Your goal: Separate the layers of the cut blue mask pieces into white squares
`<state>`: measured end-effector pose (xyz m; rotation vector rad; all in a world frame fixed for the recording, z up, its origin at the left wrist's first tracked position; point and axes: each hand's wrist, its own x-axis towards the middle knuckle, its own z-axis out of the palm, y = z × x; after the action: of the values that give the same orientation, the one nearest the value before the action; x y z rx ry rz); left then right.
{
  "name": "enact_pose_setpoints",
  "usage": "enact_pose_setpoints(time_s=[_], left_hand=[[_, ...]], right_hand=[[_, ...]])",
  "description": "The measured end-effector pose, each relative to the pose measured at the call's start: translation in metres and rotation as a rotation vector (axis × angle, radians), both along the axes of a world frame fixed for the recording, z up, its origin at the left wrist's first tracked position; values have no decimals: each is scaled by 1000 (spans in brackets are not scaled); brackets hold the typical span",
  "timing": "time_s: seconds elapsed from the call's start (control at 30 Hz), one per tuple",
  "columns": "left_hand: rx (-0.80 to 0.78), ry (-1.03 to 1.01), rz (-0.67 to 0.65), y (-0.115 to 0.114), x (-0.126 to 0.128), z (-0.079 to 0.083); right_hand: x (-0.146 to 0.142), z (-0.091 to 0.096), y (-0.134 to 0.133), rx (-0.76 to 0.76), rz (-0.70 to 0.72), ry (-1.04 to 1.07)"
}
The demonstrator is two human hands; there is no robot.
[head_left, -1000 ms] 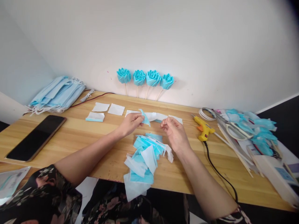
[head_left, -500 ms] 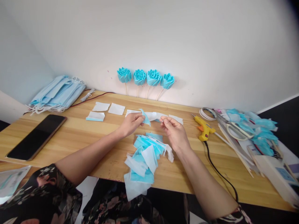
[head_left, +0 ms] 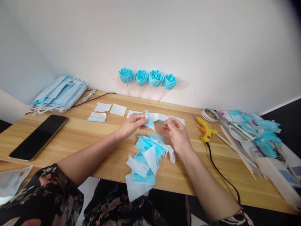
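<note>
Between the thumb and fingers of my left hand is a small blue piece of mask fabric, held up over the table. My right hand is just to its right, thumb and fingertips pinched together; what they hold, if anything, is too small to make out. Under both hands lies a heap of blue and white fabric scraps, hanging over the table's front edge. Behind my hands, white fabric rectangles are laid out in a row, partly covered by my fingers. One rectangle has a blue folded edge.
Several blue fabric roses on sticks lean against the wall. A yellow glue gun with a black cord, tape rolls, scissors and blue scraps are on the right. A phone and stacked face masks lie left.
The blue fabric piece in my left hand has turned and shows more of its surface. My right hand has shifted slightly right, a little farther from it.
</note>
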<state>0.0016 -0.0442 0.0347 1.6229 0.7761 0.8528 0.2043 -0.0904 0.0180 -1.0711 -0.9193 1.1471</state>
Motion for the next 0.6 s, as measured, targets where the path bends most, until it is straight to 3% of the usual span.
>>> enact_pose_setpoints(time_s=[0.1,0.17,0.23,0.33,0.43,0.6], left_hand=[[16,136,-91,5,-2,1],[135,305,52,11,-4,0],[288,396,279,15,-6,-1],[433,348,441,14,-6,1],[519,245,398,3,0,4],[586,155,155,-16,11,5]], right_hand=[[-1,0,0,1,0,20],[-2,0,0,-16,-2,16],[-3,1,-1,-33,3,9],[-5,3,-2,-46,36,2],[-7,5,-4,-52,56,-32],[-12,9,-8,-16,83,-104]])
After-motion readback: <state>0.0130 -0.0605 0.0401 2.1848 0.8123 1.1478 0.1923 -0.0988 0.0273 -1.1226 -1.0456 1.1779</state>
